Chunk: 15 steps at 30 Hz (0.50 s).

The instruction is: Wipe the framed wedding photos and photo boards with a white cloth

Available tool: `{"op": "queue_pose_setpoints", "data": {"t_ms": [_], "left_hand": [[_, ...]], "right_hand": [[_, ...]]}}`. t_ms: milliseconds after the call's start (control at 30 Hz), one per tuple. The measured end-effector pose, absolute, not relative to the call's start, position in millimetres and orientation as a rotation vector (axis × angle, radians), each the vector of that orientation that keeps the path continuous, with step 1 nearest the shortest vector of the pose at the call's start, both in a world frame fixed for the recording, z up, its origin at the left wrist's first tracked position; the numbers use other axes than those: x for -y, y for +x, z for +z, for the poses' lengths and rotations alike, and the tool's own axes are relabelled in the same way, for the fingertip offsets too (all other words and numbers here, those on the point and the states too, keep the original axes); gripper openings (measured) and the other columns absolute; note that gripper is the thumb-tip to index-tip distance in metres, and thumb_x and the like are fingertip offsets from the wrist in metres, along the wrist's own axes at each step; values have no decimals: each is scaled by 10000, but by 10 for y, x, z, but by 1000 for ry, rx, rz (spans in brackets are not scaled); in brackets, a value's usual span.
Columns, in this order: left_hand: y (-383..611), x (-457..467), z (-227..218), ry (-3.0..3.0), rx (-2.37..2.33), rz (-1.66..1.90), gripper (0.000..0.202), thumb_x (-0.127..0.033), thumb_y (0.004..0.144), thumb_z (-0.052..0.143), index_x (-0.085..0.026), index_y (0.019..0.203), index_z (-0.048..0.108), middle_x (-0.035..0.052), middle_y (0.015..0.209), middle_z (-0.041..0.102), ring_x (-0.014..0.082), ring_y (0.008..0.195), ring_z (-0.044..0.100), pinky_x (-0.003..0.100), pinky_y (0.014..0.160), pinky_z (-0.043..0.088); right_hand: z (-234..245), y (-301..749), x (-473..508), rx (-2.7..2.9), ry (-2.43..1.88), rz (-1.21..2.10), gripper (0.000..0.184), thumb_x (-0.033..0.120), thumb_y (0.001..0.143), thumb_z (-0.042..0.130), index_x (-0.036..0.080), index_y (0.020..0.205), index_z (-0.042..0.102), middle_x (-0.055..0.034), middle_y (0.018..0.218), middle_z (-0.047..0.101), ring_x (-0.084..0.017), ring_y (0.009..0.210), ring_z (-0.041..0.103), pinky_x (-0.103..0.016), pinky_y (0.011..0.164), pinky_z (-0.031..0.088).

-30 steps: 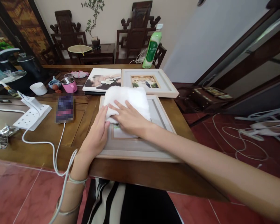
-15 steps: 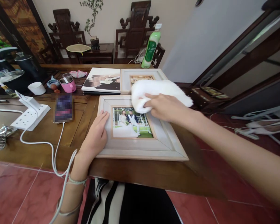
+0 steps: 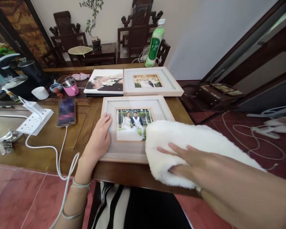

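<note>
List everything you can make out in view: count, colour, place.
Table: 1, brown, centre
Near frame: 1, pale, table front
Cloth: 1, white, over near frame's right corner
Far frame: 1, pale, behind near frame
Printed picture: 1, black and white, left of far frame
Bottle: 1, green, table's far edge
Phone: 1, dark, left of near frame
Power strip: 1, white, left of phone
Cables: several, white, table's left, floor right
Mug: 1, pink, behind phone
Cup: 1, white, left of mug
Vessels: at least 2, black, back left
Plant: 1, green, background
Chairs: at least 2, dark, back wall
Floor: tiled, red
Left hand: 1, bare, near frame's left edge
Right hand: 1, bare, on cloth
</note>
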State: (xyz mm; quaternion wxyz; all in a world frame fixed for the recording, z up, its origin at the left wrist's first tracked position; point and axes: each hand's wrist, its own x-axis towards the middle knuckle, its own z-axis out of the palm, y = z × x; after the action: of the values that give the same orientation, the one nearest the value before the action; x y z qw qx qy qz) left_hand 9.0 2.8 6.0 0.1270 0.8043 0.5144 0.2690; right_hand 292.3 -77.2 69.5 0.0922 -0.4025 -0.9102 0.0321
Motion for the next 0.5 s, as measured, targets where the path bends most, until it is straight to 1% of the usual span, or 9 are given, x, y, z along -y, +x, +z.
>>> {"op": "queue_pose_setpoints", "data": {"t_ms": [67, 133, 200, 267, 367, 433, 500], "left_hand": [[88, -21, 73, 2343, -1495, 772, 571, -14, 815, 340, -19, 1362, 502, 210, 1474, 454, 283, 1452, 296, 497, 1202, 255], [86, -13, 84, 2346, -1493, 759, 572, -13, 817, 340, -15, 1367, 494, 214, 1476, 450, 286, 1452, 294, 504, 1200, 255], [83, -7, 91, 2349, -1495, 745, 573, -13, 822, 337, -18, 1375, 485, 209, 1481, 446, 282, 1455, 287, 503, 1201, 253], [78, -5, 90, 2350, -1496, 739, 575, -12, 825, 333, -25, 1382, 479, 204, 1486, 441, 279, 1457, 282, 498, 1203, 250], [61, -11, 75, 2350, -1480, 739, 576, -13, 828, 334, -27, 1387, 473, 201, 1490, 436, 280, 1459, 277, 493, 1205, 245], [48, -18, 61, 2356, -1460, 752, 577, -15, 829, 340, -43, 1388, 476, 193, 1490, 440, 282, 1458, 278, 497, 1203, 245], [39, -23, 49, 2364, -1446, 762, 574, -16, 833, 339, -61, 1387, 482, 184, 1487, 446, 281, 1456, 283, 506, 1199, 253]], "right_hand": [[723, 2870, 834, 2734, -1128, 68, 573, 2, 660, 404, 346, 993, 719, 20, 1222, 692, -274, 1109, 645, -479, 983, 510], [760, 2777, 772, 2809, -1097, 81, 567, -3, 640, 400, 303, 992, 722, -18, 1203, 703, -273, 1099, 653, -454, 931, 546], [770, 2667, 603, 2864, -1148, 87, 556, -4, 630, 410, 257, 1010, 722, -59, 1238, 686, -292, 1181, 607, -458, 929, 549], [730, 2572, 355, 2883, -1235, 35, 547, -4, 654, 424, 198, 1075, 708, -112, 1350, 608, -332, 1298, 503, -511, 1001, 491], [597, 2502, -88, 2847, -1355, -43, 529, 1, 714, 445, 105, 1187, 657, -172, 1491, 445, -384, 1398, 341, -581, 1101, 349], [508, 2498, -362, 2782, -1384, -82, 538, 4, 741, 452, 80, 1249, 613, -175, 1531, 379, -389, 1427, 271, -600, 1126, 285], [450, 2500, -554, 2730, -1411, -118, 555, -2, 755, 445, 78, 1287, 581, -177, 1547, 346, -399, 1436, 238, -636, 1116, 262]]}}
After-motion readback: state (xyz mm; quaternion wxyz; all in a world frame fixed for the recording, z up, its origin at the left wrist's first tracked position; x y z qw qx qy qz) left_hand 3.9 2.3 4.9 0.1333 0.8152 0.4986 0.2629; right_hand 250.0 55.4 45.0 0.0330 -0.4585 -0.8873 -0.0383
